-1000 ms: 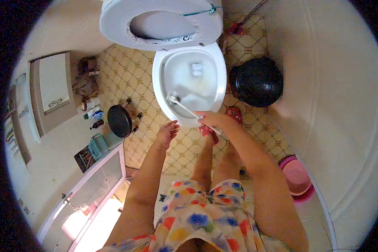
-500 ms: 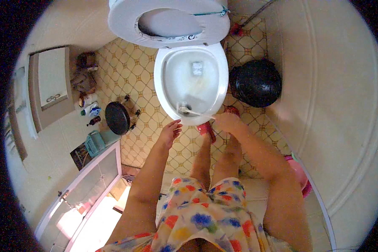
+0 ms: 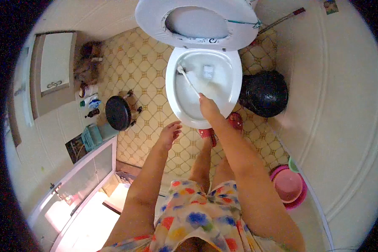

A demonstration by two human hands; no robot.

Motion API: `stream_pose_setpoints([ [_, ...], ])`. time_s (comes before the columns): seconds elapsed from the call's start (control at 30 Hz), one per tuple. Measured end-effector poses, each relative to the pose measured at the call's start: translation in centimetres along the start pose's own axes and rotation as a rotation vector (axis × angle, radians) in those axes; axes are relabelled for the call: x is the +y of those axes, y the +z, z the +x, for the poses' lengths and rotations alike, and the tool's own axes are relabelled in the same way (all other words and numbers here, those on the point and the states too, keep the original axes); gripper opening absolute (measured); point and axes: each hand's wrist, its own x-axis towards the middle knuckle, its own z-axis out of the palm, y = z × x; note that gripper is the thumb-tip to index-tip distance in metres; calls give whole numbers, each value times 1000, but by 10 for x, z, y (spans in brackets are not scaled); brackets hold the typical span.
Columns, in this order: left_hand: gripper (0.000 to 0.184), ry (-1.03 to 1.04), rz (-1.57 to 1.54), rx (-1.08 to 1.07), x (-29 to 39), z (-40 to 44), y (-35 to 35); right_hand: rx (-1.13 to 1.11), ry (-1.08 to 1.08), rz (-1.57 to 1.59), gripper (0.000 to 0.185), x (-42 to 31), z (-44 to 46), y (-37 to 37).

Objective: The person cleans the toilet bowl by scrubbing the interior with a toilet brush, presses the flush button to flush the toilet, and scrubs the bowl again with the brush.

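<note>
Fingers of the right hand (image 3: 209,109) are wrapped around the white brush (image 3: 190,83), its head held inside the toilet bowl (image 3: 171,93); those of the left hand (image 3: 170,134) are loosely curled, apparently empty. Along that curved wall, steady pressure is needed.

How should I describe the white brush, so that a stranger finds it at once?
Find the toilet with its raised seat. Inside it, the white brush slants away from the right hand. Unlike the dark long-handled tool farther back, it is held.
</note>
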Motion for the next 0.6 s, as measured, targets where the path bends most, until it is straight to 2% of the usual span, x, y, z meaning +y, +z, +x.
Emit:
stream_pose_setpoints([
  [0.03, 31, 8, 2, 1, -2, -2, -3, 24, -11, 15, 33, -1, -4, 2],
  [0.13, 31, -4, -23, -26, 1, -2, -9, -153, -30, -161, 31, -5, -20, -4],
  [0.3, 24, -16, -53, -45, 1, -6, -8, -255, -342, -488, 30, 69, -77, -17],
  [0.43, 22, -30, -69, -53, 0, -11, -6, -250, -200, -608, 25, 31, -85, -88],
  [0.5, 23, -30, -78, -59, -1, -12, -7, -187, -68, -598, 23, 20, -74, -91],
  [0.6, 26, 22, -147, -82, -3, -14, -15, -267, 3, -855, 23, 20, -51, -57],
])
